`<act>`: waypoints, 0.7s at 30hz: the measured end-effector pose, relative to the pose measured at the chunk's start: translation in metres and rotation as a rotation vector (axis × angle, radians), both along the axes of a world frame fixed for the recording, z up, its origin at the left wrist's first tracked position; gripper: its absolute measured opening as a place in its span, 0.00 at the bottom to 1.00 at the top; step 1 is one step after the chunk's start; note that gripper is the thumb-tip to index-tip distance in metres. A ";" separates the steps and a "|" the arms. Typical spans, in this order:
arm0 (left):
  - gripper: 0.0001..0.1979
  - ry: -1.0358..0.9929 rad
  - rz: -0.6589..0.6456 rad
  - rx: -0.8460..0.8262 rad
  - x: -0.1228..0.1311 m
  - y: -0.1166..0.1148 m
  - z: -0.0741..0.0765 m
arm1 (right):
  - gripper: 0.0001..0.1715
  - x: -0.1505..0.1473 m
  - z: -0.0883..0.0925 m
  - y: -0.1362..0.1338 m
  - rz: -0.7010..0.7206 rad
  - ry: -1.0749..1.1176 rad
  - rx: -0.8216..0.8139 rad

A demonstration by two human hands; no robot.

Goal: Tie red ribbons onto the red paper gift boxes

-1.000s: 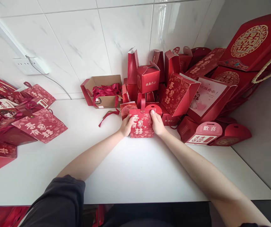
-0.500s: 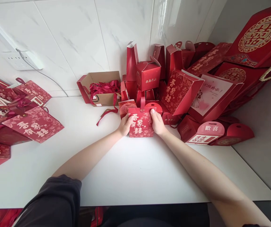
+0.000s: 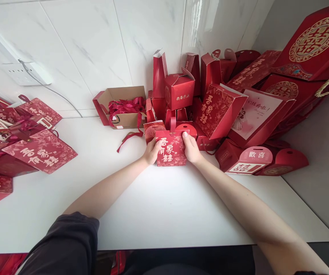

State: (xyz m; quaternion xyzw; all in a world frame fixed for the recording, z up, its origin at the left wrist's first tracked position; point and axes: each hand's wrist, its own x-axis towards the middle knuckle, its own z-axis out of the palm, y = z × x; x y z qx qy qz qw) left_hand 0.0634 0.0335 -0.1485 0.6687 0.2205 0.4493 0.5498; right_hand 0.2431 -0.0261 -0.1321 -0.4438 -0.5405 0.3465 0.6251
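Observation:
Between my two hands is a red gift box (image 3: pixel 170 151) with gold characters and a ribbon loop at its top edge, near the middle of the view. My left hand (image 3: pixel 152 151) grips its left side, and my right hand (image 3: pixel 192 149) holds the right side with the thumb on the front. The fingers behind the box are hidden. Just behind it stand a smaller red patterned box (image 3: pixel 153 128) and other red boxes. An open carton (image 3: pixel 130 121) holding dark red ribbons lies further back on the left.
Many red boxes (image 3: pixel 220 110) are piled at the back right of the white table (image 3: pixel 153 214). More red boxes (image 3: pixel 45 151) lie at the far left. A cable (image 3: pixel 58 95) hangs from a wall socket (image 3: pixel 26 74).

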 end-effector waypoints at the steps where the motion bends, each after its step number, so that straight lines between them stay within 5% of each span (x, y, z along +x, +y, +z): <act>1: 0.28 0.001 -0.002 0.001 0.000 0.000 0.000 | 0.33 0.000 0.000 0.000 0.001 0.000 0.001; 14: 0.29 0.024 -0.008 0.032 -0.002 0.001 -0.001 | 0.35 0.000 0.001 0.000 0.005 -0.035 -0.009; 21: 0.44 0.081 -0.098 0.102 -0.008 0.007 -0.007 | 0.31 0.002 -0.003 -0.003 -0.033 -0.111 0.025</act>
